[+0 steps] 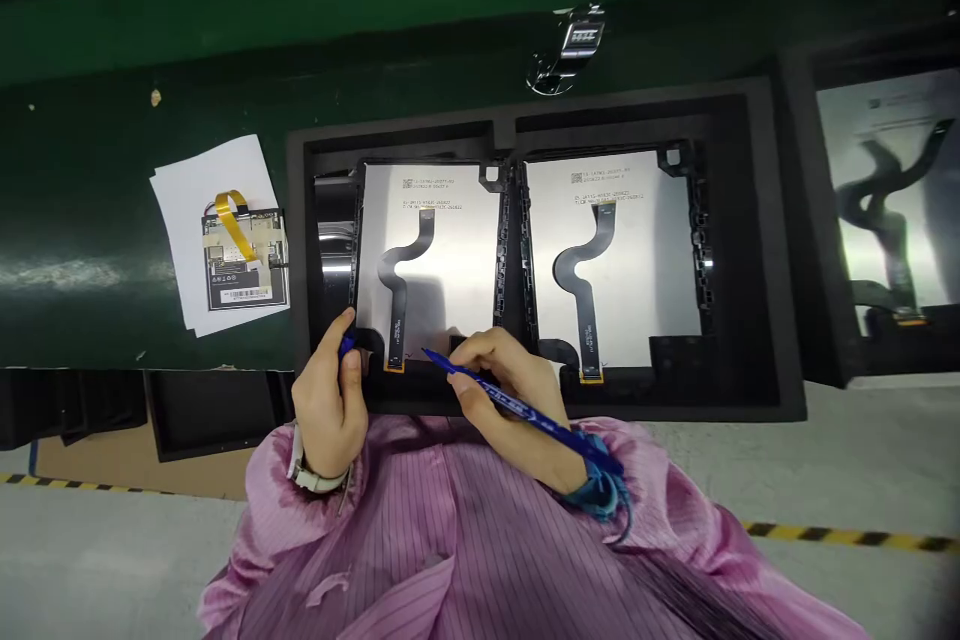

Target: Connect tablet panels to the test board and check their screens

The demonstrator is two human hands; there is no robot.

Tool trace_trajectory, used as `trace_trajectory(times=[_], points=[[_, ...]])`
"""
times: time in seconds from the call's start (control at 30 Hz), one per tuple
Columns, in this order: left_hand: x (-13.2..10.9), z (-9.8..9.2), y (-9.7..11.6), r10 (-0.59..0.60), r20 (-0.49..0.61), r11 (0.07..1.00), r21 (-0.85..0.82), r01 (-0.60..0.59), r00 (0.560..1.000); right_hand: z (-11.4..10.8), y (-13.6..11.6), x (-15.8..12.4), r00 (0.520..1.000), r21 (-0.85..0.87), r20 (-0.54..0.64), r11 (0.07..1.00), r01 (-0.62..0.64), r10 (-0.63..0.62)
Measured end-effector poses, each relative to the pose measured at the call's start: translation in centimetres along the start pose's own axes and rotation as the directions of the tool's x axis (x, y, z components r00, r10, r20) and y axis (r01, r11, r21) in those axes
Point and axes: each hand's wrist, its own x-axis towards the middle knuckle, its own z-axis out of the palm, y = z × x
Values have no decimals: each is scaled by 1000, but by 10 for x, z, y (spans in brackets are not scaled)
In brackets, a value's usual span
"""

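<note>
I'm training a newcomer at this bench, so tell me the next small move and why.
Probably the right hand should bring the blue pen to what looks like its blue cap in the left hand: the tip is bare, and small dark marks seem to show low on both the left panel and right panel.

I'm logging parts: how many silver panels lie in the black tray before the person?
2: left panel, near the blue pen; right panel, beside it. Any underneath would be hidden.
</note>
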Motion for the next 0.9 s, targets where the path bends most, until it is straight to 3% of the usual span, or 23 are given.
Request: trace_trajectory(times=[0.1, 0.5, 0.6, 0.7, 0.8, 0.9], points=[[0, 3, 2, 96, 8, 994, 51, -97, 995, 1, 2, -3, 998, -39, 21, 997, -61, 62], [0, 7, 4, 112, -24, 980, 167, -107, 993, 3, 0, 2, 997, -128, 58, 991, -37, 45], [-1, 7, 3, 103, -26, 978, 184, -97, 994, -3, 1, -5, 998, 63, -45, 997, -52, 54], [-2, 8, -1, 87, -28, 980, 184, -80, 996, -23, 2, -12, 983, 260, -173, 965, -22, 69], [-2, 8, -5, 61, -22, 983, 173, -57, 998, -56, 6, -14, 937, 154, -349, 987, 52, 5], [-2, 7, -7, 34, -32, 985, 170, -29, 999, -91, 18, -13, 837, -84, -540, 995, 48, -86]])
